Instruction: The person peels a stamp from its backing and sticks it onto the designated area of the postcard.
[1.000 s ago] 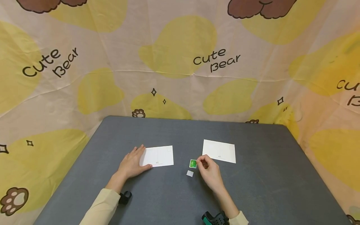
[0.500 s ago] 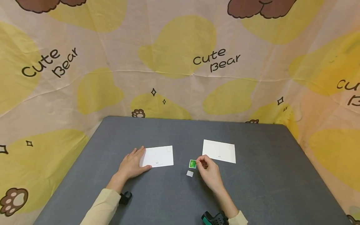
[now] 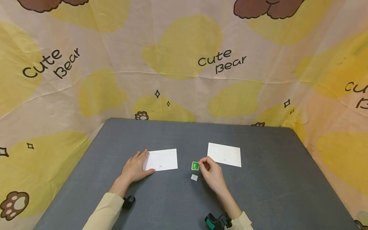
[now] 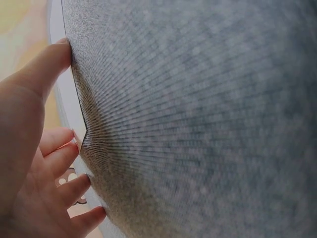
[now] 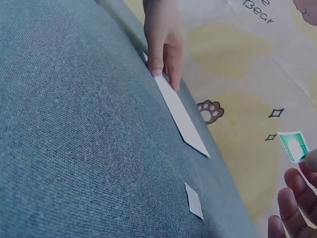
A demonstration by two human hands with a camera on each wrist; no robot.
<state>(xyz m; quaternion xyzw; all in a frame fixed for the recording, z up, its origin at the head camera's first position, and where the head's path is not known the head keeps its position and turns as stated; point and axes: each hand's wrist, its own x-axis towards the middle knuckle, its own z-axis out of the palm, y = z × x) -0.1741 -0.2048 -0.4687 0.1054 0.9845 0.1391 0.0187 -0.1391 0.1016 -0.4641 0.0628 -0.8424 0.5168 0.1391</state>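
Cream cloth makes the sleeve [image 3: 105,209] on our left arm, and out of it comes our left hand [image 3: 135,166], fingers spread and thumb stretched, resting on the left end of a white card [image 3: 163,159] with a tiny grey mark near its bottom edge. Next we see a little white square [image 3: 194,177] lying on the grey table [image 3: 172,198]. Just past it is our green stamp [image 3: 195,165]: it has a white border and a green picture with a paler round shape in the middle (the right wrist view makes that part look almost white). Our right hand [image 3: 214,175] pinches its right edge with thumb and finger, holding it up off the table, between the two cards. Last comes the second card [image 3: 225,155], partly behind our right hand.
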